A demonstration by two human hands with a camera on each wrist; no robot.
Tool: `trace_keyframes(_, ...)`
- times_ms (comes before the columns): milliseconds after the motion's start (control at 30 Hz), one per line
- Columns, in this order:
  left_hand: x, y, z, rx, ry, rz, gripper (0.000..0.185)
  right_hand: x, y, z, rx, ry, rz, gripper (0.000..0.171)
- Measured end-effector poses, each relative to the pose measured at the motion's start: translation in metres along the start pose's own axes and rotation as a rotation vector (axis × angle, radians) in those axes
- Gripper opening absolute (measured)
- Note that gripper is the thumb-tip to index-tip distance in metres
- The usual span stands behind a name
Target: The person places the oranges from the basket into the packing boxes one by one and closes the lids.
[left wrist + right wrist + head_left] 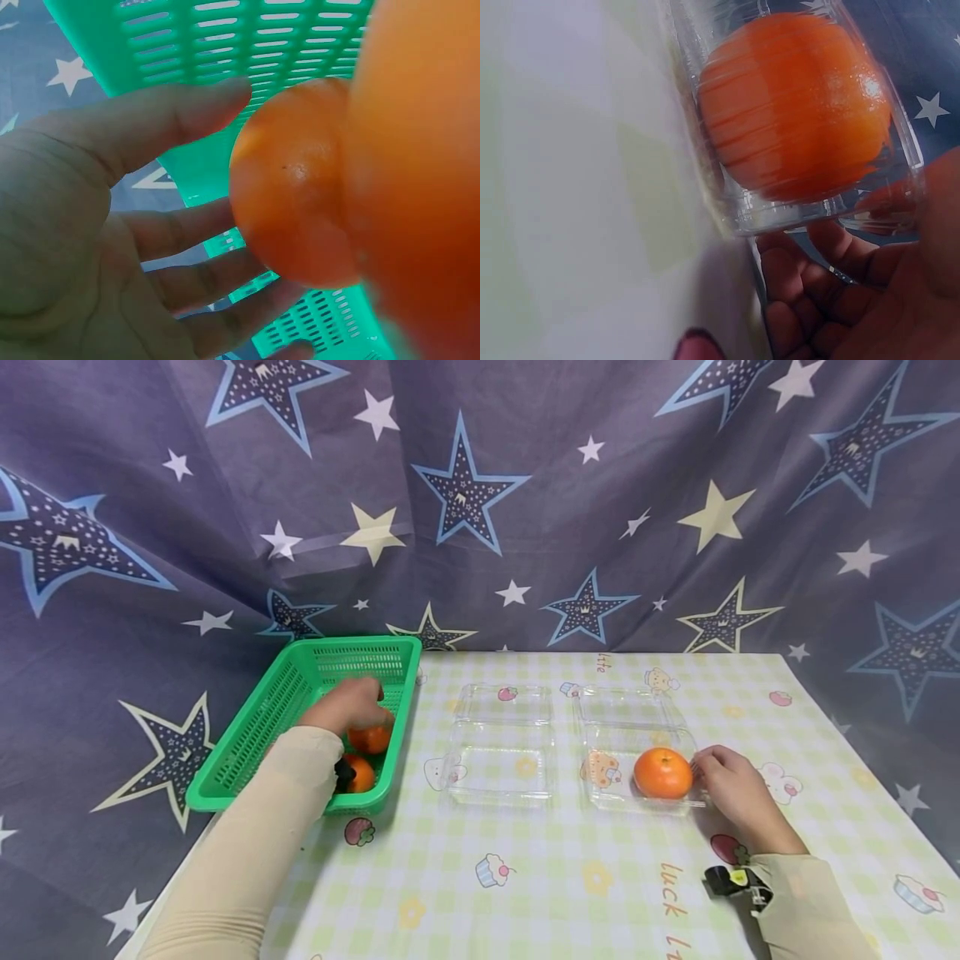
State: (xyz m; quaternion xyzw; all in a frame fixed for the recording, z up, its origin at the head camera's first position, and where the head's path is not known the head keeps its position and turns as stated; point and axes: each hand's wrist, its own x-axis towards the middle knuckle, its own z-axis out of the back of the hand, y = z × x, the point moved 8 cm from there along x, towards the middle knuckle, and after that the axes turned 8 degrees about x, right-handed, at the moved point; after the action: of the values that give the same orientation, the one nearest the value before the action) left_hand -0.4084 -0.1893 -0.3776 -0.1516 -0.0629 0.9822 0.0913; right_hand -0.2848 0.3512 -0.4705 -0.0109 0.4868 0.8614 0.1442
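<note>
In the head view my left hand (348, 703) reaches into the green basket (408, 693), over a mandarin (371, 739). The left wrist view has the thumb above a mandarin (289, 187) and the spread fingers against its side, their tips partly hidden. A second mandarin (360, 774) lies nearer in the basket; in the left wrist view a large blurred mandarin (420, 180) fills the right side. My right hand (738, 789) pinches the right edge of a clear plastic box (611, 802). Inside that box sits one mandarin (663, 773), seen through its wall in the right wrist view.
Left of that box stands another open clear plastic box (498, 795), with its lid folded back. Both boxes and the basket are on a checked tablecloth (540, 877). A star-patterned curtain (480, 568) hangs behind the table.
</note>
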Motion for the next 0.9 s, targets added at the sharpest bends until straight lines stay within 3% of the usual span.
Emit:
trace_keyframes(367,0.000,0.001,-0.008,-0.013,0.084,0.032,0.023,0.002,-0.001,0.000,-0.008,-0.006,-0.008,0.047)
trace_keyframes(900,0.002,-0.002,-0.012,0.025,0.114,0.055,0.026,0.000,0.002,0.000,-0.010,-0.001,0.010,0.046)
